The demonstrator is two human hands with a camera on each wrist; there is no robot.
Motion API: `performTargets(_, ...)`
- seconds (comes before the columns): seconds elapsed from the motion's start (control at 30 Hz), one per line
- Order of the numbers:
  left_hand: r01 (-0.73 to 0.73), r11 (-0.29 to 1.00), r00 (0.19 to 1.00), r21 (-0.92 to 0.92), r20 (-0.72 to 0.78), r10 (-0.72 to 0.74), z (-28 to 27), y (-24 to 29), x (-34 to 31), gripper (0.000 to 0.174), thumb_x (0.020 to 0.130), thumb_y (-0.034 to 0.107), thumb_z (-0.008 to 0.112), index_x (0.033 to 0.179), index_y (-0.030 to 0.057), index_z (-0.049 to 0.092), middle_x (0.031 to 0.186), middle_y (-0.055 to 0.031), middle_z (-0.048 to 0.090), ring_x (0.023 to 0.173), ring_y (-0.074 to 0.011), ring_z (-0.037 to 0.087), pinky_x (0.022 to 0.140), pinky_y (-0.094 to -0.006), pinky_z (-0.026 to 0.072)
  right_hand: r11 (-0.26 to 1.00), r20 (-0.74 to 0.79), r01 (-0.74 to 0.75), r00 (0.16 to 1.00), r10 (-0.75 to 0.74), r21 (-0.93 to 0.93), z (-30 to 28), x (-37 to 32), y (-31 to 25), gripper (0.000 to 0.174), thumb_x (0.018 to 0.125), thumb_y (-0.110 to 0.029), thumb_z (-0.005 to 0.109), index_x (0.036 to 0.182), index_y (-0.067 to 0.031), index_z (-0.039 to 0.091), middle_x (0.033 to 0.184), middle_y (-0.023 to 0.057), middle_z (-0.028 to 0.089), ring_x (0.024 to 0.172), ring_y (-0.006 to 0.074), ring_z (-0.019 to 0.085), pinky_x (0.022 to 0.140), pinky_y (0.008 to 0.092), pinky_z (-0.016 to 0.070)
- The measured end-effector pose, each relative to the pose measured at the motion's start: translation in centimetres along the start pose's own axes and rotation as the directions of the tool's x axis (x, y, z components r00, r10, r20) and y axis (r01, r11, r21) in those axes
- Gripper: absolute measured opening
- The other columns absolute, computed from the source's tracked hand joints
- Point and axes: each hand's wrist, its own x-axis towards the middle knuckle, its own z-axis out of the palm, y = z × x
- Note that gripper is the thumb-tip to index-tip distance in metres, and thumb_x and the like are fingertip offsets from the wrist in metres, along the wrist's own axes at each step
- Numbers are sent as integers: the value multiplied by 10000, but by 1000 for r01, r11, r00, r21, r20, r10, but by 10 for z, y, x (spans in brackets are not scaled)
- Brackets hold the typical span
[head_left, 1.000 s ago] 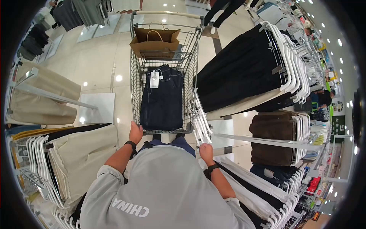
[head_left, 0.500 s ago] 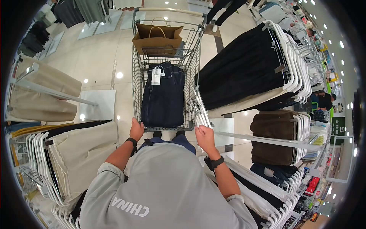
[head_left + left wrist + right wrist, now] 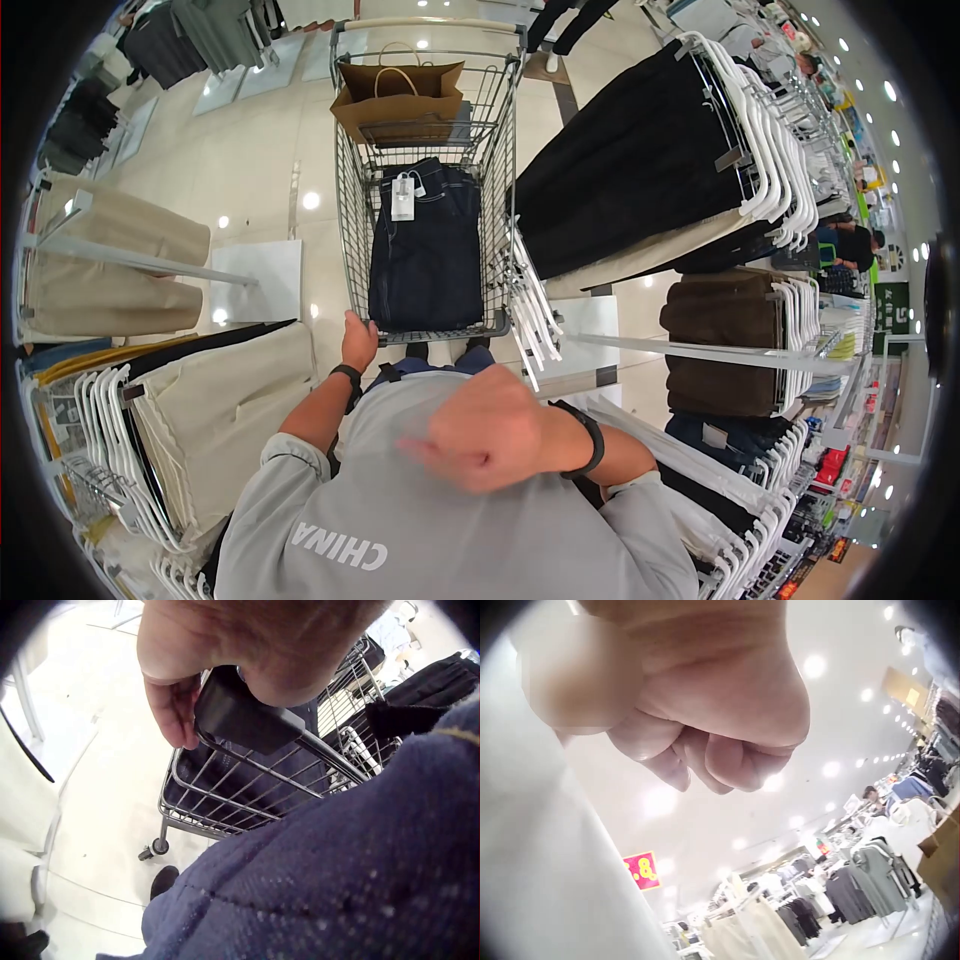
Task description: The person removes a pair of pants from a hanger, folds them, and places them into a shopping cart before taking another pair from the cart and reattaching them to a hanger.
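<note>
The left hand (image 3: 360, 343) holds the near left corner of the metal shopping cart (image 3: 343, 235). In the left wrist view, the fingers and thumb of that hand (image 3: 240, 652) lie around a black plastic corner piece (image 3: 244, 712). Folded dark jeans (image 3: 425, 270) with a white tag (image 3: 403, 198) lie in the cart, and a brown paper bag (image 3: 400, 115) stands at its far end. Raised in front of the grey shirt, the right hand (image 3: 485, 425) is blurred in the head view. The right wrist view shows this hand (image 3: 705, 697) with curled fingers and nothing visible in them.
Black trousers (image 3: 630, 170) on white hangers stand close to the cart's right side. Beige trousers (image 3: 235, 400) hang at the left, brown ones (image 3: 720, 340) at the right. Tiled floor (image 3: 255, 170) runs along the cart's left. Another person's legs (image 3: 570, 25) show at the top.
The right hand has come away from beside the cart's near right corner, up and back to the chest. The left hand keeps its hold. The cart appears slightly farther left in the head view.
</note>
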Motion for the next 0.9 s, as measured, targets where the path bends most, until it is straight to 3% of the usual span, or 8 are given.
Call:
performTargets(0.13, 9, 1000, 1000, 9, 15, -9, 0, -2, 0, 379, 879, 141, 563, 1105, -62, 336, 1038, -350, 523, 954, -513, 532, 809, -522, 447, 981, -33, 53, 998, -47, 184, 7, 17, -26, 343, 778, -49, 684, 588, -102, 404, 485, 12, 321, 375, 194, 333, 351, 313, 240)
performTargets(0.2, 1, 1000, 1000, 9, 22, -1, 2, -6, 1, 380, 879, 143, 564, 1104, -63, 336, 1035, -350, 524, 953, -514, 531, 808, -523, 445, 958, -69, 155, 987, -143, 241, 7, 28, -38, 238, 746, -58, 713, 606, -93, 525, 579, -18, 504, 423, 134, 444, 360, 281, 261)
performTargets(0.33, -11, 1000, 1000, 6, 3, 11, 5, -9, 1, 372, 877, 141, 565, 1091, -65, 342, 1022, -349, 524, 939, -513, 529, 799, -524, 436, 928, -60, 160, 987, -149, 336, 7, 41, -60, 202, 796, -87, 662, 681, -98, 496, 528, -7, 413, 415, 190, 434, 373, 309, 310)
performTargets(0.4, -21, 1000, 1000, -3, -4, 21, 6, -9, 2, 367, 876, 138, 567, 1086, -65, 345, 1017, -349, 524, 933, -512, 529, 798, -524, 433, 936, 287, 323, 892, -350, 138, -4, 50, -68, 166, 790, -245, 603, 834, -88, 577, 613, 23, 542, 508, 207, 572, 423, 330, 421)
performTargets(0.43, -29, 1000, 999, -8, -13, 29, 6, -10, 2, 361, 874, 133, 568, 1080, -65, 347, 1006, -347, 526, 926, -511, 529, 797, -523, 430, 938, 284, 320, 894, -346, 134, 1, 48, -70, 166, 790, -245, 603, 834, -88, 577, 613, 23, 542, 508, 207, 572, 423, 330, 421)
performTargets(0.5, -35, 999, 999, -12, -23, 35, 7, -11, 2, 356, 873, 129, 570, 1074, -64, 349, 995, -346, 528, 919, -509, 529, 796, -522, 428, 895, -5, 393, 916, -401, 209, 17, 45, -76, 73, 812, -197, 572, 810, -125, 568, 545, -56, 424, 391, 115, 454, 336, 255, 299)
performTargets(0.63, -18, 1000, 1000, -10, -10, 18, 6, -10, 2, 351, 871, 121, 572, 1066, -66, 349, 982, -340, 530, 919, -508, 527, 793, -522, 425, 885, 48, 376, 914, -403, 276, 15, 40, -83, 81, 833, -197, 563, 808, -121, 572, 545, -43, 444, 394, 135, 473, 332, 269, 314)
performTargets(0.9, -18, 1000, 1000, 4, -17, 18, 7, -11, 3, 350, 872, 124, 576, 1059, -67, 351, 978, -333, 528, 912, -501, 530, 791, -514, 424, 833, -107, 377, 924, -366, 406, 19, 41, -88, 97, 865, -192, 536, 833, -112, 582, 547, -46, 462, 395, 130, 485, 336, 268, 331)
